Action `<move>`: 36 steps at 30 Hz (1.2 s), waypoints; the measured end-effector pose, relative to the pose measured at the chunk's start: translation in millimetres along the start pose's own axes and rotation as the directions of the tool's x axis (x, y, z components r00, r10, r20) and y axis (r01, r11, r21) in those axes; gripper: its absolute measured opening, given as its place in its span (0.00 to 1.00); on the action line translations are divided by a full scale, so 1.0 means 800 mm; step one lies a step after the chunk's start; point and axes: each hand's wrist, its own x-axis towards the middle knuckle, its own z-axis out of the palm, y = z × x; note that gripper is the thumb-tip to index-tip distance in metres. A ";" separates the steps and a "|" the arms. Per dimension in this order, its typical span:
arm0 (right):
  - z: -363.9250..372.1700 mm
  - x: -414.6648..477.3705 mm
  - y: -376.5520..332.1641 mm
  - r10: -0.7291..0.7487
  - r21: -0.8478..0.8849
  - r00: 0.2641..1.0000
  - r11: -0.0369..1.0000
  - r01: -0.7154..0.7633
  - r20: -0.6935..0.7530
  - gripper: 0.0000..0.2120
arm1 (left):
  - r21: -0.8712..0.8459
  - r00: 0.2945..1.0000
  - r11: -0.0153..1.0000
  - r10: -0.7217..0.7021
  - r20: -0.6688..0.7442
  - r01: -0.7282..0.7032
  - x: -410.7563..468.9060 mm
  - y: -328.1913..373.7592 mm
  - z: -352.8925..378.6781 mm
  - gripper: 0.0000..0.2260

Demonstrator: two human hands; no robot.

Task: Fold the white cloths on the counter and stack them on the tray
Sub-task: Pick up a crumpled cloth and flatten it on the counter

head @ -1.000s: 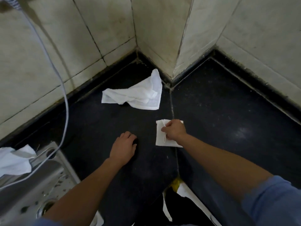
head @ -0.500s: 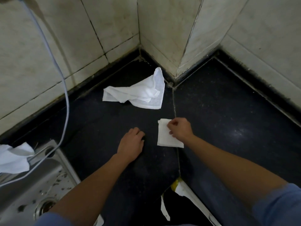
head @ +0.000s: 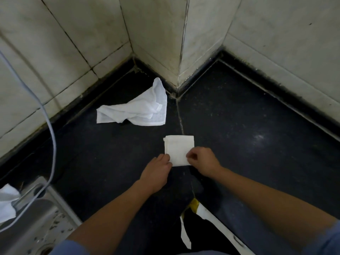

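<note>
A small folded white cloth lies flat on the black counter, across the seam between two slabs. My left hand pinches its near left corner. My right hand pinches its near right corner with curled fingers. A second white cloth lies crumpled farther back, near the tiled wall corner. No tray shows in this view.
A steel sink sits at the lower left with another white cloth on its rim and a grey hose hanging into it. Tiled walls close the back. The counter's chipped front edge is near me.
My left hand moved right from the bare counter to the folded cloth's near left corner. My right hand shifted from the cloth's top to its near right corner.
</note>
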 end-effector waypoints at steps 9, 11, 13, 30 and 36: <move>-0.014 -0.010 0.014 -0.057 -0.224 0.993 0.971 0.079 0.106 0.08 | 0.008 1.000 1.000 0.000 0.010 -0.001 -0.036 -0.001 0.003 0.23; -0.027 0.018 -0.002 -0.104 -0.223 0.994 0.970 0.092 -0.044 0.08 | -0.033 0.999 0.999 -0.040 -0.024 0.039 -0.042 -0.003 0.002 0.24; -0.033 0.051 -0.022 -0.154 -0.241 0.984 0.962 0.129 -0.088 0.10 | -0.061 0.995 0.995 -0.081 -0.053 0.078 -0.049 -0.008 0.002 0.23; -0.026 0.076 -0.055 0.056 -0.219 0.973 0.976 -0.006 0.223 0.08 | -0.101 0.960 0.964 -0.255 -0.112 0.245 -0.096 -0.054 -0.009 0.13; -0.073 0.003 -0.025 -0.001 -0.008 0.999 1.000 0.001 0.052 0.07 | -0.080 0.982 0.992 -0.113 -0.149 0.102 -0.035 -0.056 -0.037 0.11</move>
